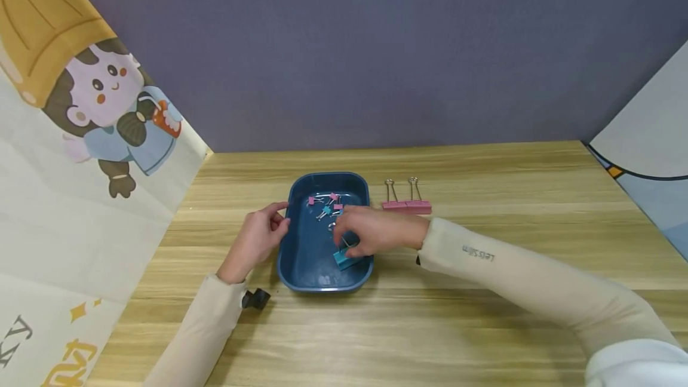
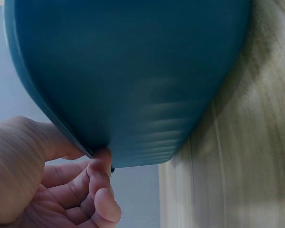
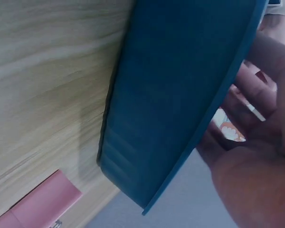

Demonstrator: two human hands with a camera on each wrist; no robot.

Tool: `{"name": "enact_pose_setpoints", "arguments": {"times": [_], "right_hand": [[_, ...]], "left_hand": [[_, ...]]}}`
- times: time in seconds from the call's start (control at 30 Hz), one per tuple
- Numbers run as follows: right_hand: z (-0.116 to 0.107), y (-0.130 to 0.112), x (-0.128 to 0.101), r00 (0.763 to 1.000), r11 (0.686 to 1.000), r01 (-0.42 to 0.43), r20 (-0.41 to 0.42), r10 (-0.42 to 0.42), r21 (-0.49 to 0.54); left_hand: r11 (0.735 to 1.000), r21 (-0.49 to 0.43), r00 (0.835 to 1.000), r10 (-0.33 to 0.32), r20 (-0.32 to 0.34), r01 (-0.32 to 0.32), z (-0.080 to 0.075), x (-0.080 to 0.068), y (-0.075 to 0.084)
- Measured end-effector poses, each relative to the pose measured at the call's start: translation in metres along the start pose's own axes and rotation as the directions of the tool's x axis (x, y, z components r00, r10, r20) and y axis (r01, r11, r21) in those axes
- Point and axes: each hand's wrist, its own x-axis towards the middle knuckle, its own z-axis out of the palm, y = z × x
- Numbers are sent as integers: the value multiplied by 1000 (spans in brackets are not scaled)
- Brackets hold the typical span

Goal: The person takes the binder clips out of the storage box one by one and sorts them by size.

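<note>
A dark blue plastic tray [image 1: 309,282] sits on the wooden table. At its left rim, my left hand [image 1: 258,239] pinches the edge between thumb and fingers; the left wrist view shows this hand [image 2: 71,175] at the rim. My right hand [image 1: 371,230] reaches over the right side, with thumb and fingers on a large teal binder clip [image 1: 344,260] inside the tray. In the right wrist view the fingers [image 3: 249,90] go behind the tray wall, which hides the clip. Several small binder clips, including a pink one [image 1: 311,200] and a teal one [image 1: 326,211], lie toward the tray's far end.
Two large pink binder clips [image 1: 407,207] stand end to end on the table [image 1: 484,196], right of the tray, their wire handles pointing away. A grey-blue panel [image 1: 376,64] rises behind the table. A cartoon-printed sheet [image 1: 59,208] borders the left side.
</note>
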Motion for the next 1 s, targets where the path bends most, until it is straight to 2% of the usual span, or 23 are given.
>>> {"name": "enact_pose_setpoints", "arguments": {"times": [0.23,0.47,0.73,1.0], "right_hand": [[0,-2,7,995,997,-64,71,67,-46],[2,-3,14,989,992,-108,90,114,-72],[6,-4,19,966,975,-210,140,219,-74],[7,-7,21,958,972,-226,170,233,-60]], "left_hand": [[1000,-4,1000,-4,3,4,-1,0,1],[1000,-7,1000,-9,5,9,0,0,1],[1000,-5,1000,-8,8,8,0,0,1],[1000,-11,1000,-7,4,7,0,0,1]]}}
